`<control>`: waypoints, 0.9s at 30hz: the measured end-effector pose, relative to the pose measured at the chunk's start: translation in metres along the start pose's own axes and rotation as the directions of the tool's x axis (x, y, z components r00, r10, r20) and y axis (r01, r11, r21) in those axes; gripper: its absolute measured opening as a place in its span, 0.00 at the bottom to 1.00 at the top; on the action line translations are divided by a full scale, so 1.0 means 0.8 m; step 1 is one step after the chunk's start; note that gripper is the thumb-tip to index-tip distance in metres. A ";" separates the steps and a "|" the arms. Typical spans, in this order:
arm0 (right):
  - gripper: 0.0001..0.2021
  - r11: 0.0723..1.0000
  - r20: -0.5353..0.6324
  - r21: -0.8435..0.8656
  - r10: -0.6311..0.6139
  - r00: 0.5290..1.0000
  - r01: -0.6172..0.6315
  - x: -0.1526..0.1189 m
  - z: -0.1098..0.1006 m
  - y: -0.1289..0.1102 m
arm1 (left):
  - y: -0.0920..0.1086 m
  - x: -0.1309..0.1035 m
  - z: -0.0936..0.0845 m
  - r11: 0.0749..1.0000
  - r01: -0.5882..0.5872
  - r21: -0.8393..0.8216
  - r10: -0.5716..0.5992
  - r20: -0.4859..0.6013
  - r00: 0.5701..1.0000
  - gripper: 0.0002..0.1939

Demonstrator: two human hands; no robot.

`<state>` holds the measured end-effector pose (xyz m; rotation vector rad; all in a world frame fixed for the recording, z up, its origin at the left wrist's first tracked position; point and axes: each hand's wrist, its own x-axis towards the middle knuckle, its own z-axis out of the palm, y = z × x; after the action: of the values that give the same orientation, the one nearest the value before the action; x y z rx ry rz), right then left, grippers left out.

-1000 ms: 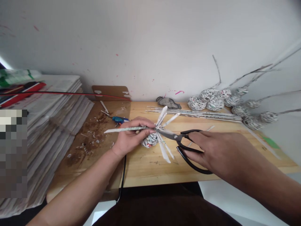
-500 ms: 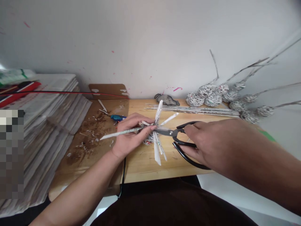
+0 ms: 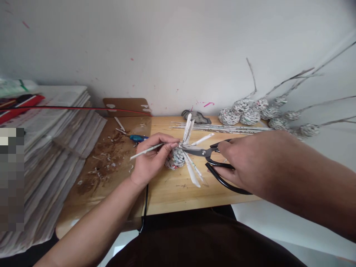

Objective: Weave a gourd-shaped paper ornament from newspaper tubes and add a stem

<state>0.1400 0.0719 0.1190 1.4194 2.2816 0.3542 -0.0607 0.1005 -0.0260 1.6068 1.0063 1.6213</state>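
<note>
A small ball woven from rolled newspaper (image 3: 176, 160) rests on the wooden table, with flattened paper strips (image 3: 191, 170) fanning out from its top. My left hand (image 3: 150, 155) is closed at the ball's top left, thumb and forefinger pinched together there. One thin paper strip (image 3: 146, 151) sticks out leftward across that hand. In my right hand (image 3: 247, 159) is a pair of black-handled scissors (image 3: 204, 152), fingers through and around the handles. The blades point left and their tips reach the base of the strips beside my left fingertips. Exactly what lies between the blades is hidden.
Several woven paper balls with long stems (image 3: 250, 115) stand at the back right. Thin paper rods (image 3: 219, 128) and a grey cloth-like lump (image 3: 198, 117) lie along the wall. At left are stacked newspapers (image 3: 63, 141), a blue-handled tool (image 3: 137, 138) and paper scraps (image 3: 108, 163).
The ball has turned a little and shows more below my left hand. The strips have shifted, and the left-pointing strip sits higher. The scissors' tips have moved slightly left and up.
</note>
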 end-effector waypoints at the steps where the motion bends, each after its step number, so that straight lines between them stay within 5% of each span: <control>1: 0.10 1.000 0.015 0.012 0.007 1.000 -0.008 0.001 -0.002 -0.001 | 0.000 -0.001 0.000 1.000 -0.002 -0.009 0.002 0.000 1.000 0.02; 9: 0.16 0.973 -0.196 0.177 -0.109 0.975 0.144 0.004 0.011 0.004 | 0.000 -0.004 -0.006 0.996 -0.083 -0.029 0.085 0.044 0.995 0.03; 13: 0.14 0.987 -0.100 0.099 -0.115 0.988 0.125 0.004 0.008 0.004 | 0.002 -0.003 -0.007 0.994 -0.108 -0.006 0.109 0.061 0.992 0.04; 21: 0.08 0.989 -0.120 0.055 -0.127 0.985 0.135 0.009 0.015 0.011 | 0.002 -0.001 -0.004 0.998 -0.006 -0.063 0.006 0.005 1.000 0.03; 24: 0.07 0.989 -0.213 0.096 -0.092 0.973 0.114 0.008 0.030 0.021 | 0.002 0.002 -0.002 0.996 0.026 -0.082 -0.029 -0.037 0.999 0.04; 27: 0.12 0.941 -0.344 0.319 0.003 0.939 0.114 0.007 0.039 0.028 | -0.002 0.004 0.001 0.993 0.062 -0.102 -0.070 -0.075 0.995 0.07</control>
<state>0.1708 0.0868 0.1000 1.5464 2.7662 0.2105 -0.0604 0.1040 -0.0254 1.4396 0.9917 1.6743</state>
